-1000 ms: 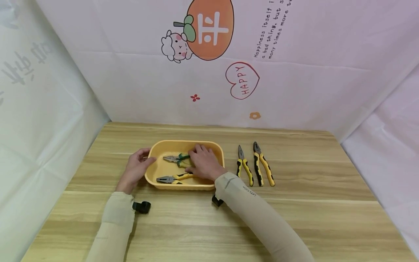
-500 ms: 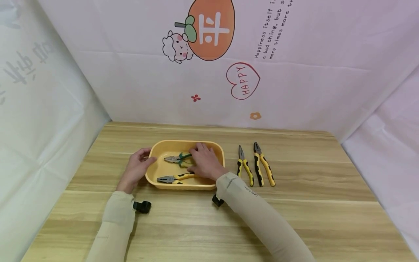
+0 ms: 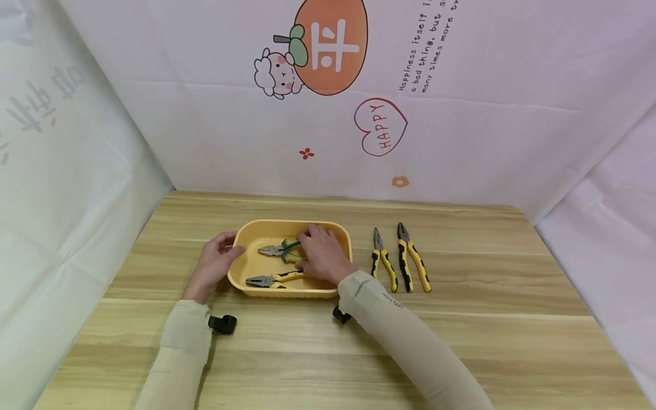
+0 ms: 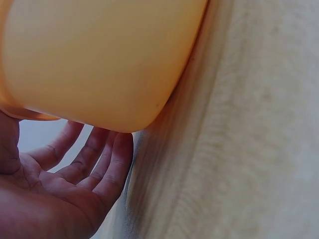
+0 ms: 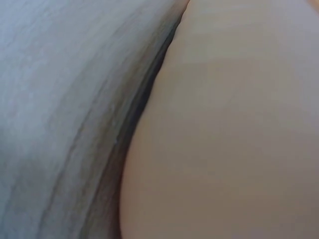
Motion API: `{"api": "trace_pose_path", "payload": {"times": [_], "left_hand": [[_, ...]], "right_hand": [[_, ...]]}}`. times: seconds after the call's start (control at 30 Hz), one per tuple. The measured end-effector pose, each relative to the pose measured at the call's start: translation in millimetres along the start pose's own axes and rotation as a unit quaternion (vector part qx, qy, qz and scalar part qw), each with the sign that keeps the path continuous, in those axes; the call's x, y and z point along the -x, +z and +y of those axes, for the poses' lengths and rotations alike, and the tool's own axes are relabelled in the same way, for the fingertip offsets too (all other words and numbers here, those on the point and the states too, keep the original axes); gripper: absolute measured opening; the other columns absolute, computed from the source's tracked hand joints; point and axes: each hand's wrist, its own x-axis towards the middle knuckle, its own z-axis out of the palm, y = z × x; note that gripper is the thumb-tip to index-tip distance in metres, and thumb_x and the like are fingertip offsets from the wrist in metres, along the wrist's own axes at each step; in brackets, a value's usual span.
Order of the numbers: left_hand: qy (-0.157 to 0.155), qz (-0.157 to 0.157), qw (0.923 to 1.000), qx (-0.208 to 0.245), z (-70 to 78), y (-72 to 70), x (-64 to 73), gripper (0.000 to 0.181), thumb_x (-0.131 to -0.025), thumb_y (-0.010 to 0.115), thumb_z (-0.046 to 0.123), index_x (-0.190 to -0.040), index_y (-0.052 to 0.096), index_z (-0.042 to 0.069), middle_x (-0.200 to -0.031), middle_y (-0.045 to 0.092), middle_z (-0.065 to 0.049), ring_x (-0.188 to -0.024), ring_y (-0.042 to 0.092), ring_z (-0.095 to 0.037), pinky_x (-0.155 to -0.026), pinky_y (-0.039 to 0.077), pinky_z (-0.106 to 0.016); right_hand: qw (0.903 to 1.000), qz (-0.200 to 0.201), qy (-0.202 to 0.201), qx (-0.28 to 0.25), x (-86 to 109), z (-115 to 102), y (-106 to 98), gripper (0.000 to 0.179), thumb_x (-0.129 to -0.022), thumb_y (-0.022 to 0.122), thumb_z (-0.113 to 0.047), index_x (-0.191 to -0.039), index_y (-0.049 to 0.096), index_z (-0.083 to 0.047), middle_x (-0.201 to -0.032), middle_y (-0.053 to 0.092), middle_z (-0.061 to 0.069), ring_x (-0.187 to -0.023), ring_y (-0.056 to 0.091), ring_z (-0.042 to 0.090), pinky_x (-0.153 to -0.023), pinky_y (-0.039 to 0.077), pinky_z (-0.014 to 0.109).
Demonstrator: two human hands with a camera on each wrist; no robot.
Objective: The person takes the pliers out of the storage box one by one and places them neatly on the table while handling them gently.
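In the head view, my left hand (image 3: pixel 214 265) holds the left end of a yellow plastic basin (image 3: pixel 246 265), thumb over the rim. The left wrist view shows the fingers (image 4: pixel 117 164) bent against the basin's outer wall (image 4: pixel 99 59). Inside the basin, my right hand (image 3: pixel 323 253) grips the handles of green-handled pliers (image 3: pixel 271 250), whose jaws point left; the hand covers the handle ends. Nearer the front wall lie yellow-and-black pliers (image 3: pixel 262 281), partly under the right hand. The right wrist view shows the basin wall (image 5: pixel 224 129), not the hand.
To the right of the basin, long-nose pliers (image 3: pixel 378 245) and larger yellow-and-black pliers (image 3: pixel 407 250) lie on the wooden table (image 3: pixel 487 296). A black wrist-camera mount (image 3: pixel 223 324) sticks out by the left sleeve. A white printed cloth (image 3: pixel 215 131) hangs behind.
The green-handled pliers have shifted very slightly within the basin, and the right hand's fingers have moved a little around them. The left hand and the basin stay in place.
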Motion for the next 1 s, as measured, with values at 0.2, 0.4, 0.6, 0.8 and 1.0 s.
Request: {"api": "trace_pose_path", "payload": {"times": [0.2,0.4,0.6,0.8,1.0], "left_hand": [[0.002,0.002,1.0000,-0.002,-0.7,-0.3,-0.3,0.046,-0.101,0.059,0.007,-0.143,0.047,-0.009,-0.139,0.049,-0.029,-0.117,0.054,-0.033,-0.084,0.054,-0.021],[0.005,0.008,0.9999,-0.008,-2.4,-0.3,-1.5,0.045,-0.101,0.060,0.007,-0.141,0.049,-0.009,-0.137,0.051,-0.028,-0.114,0.055,-0.031,-0.082,0.053,-0.019],[0.005,0.011,0.9999,-0.012,-3.3,-0.4,-2.3,0.045,-0.101,0.061,0.008,-0.141,0.050,-0.008,-0.137,0.052,-0.028,-0.112,0.055,-0.029,-0.081,0.053,-0.019],[-0.004,0.005,0.9999,-0.011,-3.3,0.3,-2.4,0.048,-0.101,0.061,0.011,-0.144,0.048,-0.006,-0.139,0.050,-0.027,-0.113,0.055,-0.028,-0.081,0.054,-0.021],[-0.005,0.003,0.9999,-0.009,-2.9,0.3,-2.7,0.048,-0.102,0.060,0.011,-0.145,0.047,-0.007,-0.140,0.050,-0.027,-0.115,0.055,-0.030,-0.083,0.054,-0.022]], "right_hand": [[0.9996,-0.002,-0.009,0.027,0.1,-1.9,-0.7,0.058,-0.089,0.079,-0.037,-0.137,0.061,-0.009,-0.129,0.056,0.011,-0.119,0.053,0.030,-0.102,0.044,0.051],[0.9985,-0.006,-0.011,0.054,-0.6,-2.7,1.2,0.061,-0.091,0.078,-0.037,-0.144,0.057,-0.017,-0.126,0.054,0.010,-0.116,0.052,0.029,-0.089,0.045,0.050],[0.9957,-0.005,-0.012,0.091,0.0,-3.7,2.2,0.059,-0.091,0.076,-0.040,-0.143,0.058,-0.018,-0.124,0.054,0.008,-0.115,0.053,0.029,-0.081,0.044,0.047],[0.9947,-0.007,-0.015,0.102,1.9,-5.2,-0.2,0.059,-0.091,0.076,-0.043,-0.141,0.058,-0.017,-0.127,0.055,0.009,-0.119,0.054,0.031,-0.090,0.049,0.056],[0.9985,-0.004,-0.014,0.053,5.4,-5.8,-12.5,0.056,-0.091,0.077,-0.038,-0.136,0.058,-0.012,-0.124,0.054,0.011,-0.113,0.056,0.032,-0.085,0.053,0.055]]}}
